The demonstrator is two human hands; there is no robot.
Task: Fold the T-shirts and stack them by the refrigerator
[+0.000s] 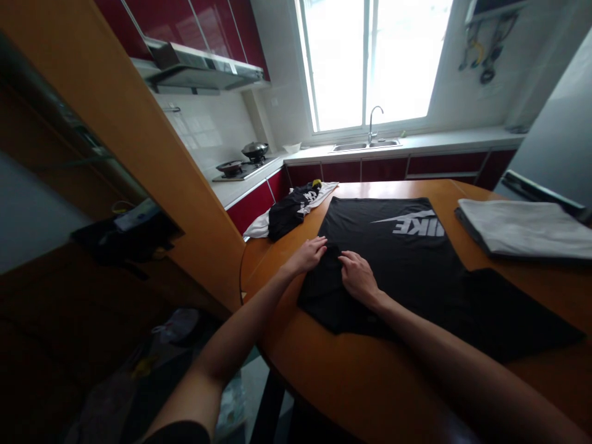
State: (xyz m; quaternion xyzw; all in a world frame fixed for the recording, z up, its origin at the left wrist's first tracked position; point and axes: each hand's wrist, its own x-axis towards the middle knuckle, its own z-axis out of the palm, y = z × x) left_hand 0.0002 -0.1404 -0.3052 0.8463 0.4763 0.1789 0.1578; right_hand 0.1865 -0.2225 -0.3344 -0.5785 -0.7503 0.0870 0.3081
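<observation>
A black T-shirt (402, 265) lies spread on the wooden table, with white lettering and a swoosh upside down near its far edge. Its left sleeve side is folded inward, and the other sleeve stretches out to the right. My left hand (311, 254) rests at the shirt's left edge, fingers stretched out and touching the cloth. Just right of it, my right hand (359, 277) lies on the shirt with slightly bent, parted fingers. Between the two hands the cloth shows a small dark fold.
On the wooden table (277, 277), a crumpled black-and-white garment (291, 213) lies at the far left edge. Folded light grey cloth (527, 228) sits at the right. Behind are a counter with a sink (365, 146) and a stove with pans (254, 150). A wooden post (185, 179) stands left.
</observation>
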